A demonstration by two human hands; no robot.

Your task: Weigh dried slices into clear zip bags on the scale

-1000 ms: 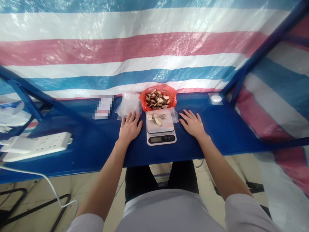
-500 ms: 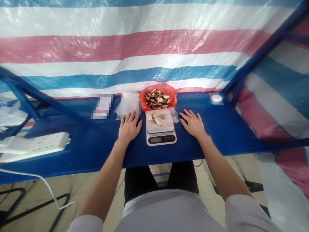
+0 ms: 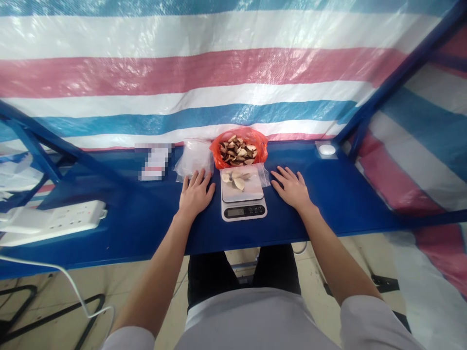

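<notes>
My left hand [image 3: 196, 194] lies flat on the blue table, fingers spread, its fingertips at the near edge of a stack of clear plastic bags [image 3: 195, 158]. To the right of the scale, my right hand [image 3: 291, 187] also rests flat with fingers apart, holding nothing. Between the hands stands a white digital kitchen scale [image 3: 243, 214] with a lit display too small to read surely. On its plate is a clear zip bag [image 3: 257, 174] holding several pale dried slices [image 3: 239, 183]. Behind it, an open red plastic bag [image 3: 261, 151] is filled with brown-and-white dried slices [image 3: 237, 149].
A white power strip [image 3: 73, 216] with a cable lies at the left. A blurred-out packet [image 3: 155, 163] is left of the clear bags. A round white object [image 3: 327, 149] sits on the back right. Striped tarpaulin [image 3: 219, 70] hangs behind the blue table [image 3: 343, 194], with blue frame bars at both sides.
Both hands stay in place, and the objects have not moved. Only the camera view has shifted very slightly.
</notes>
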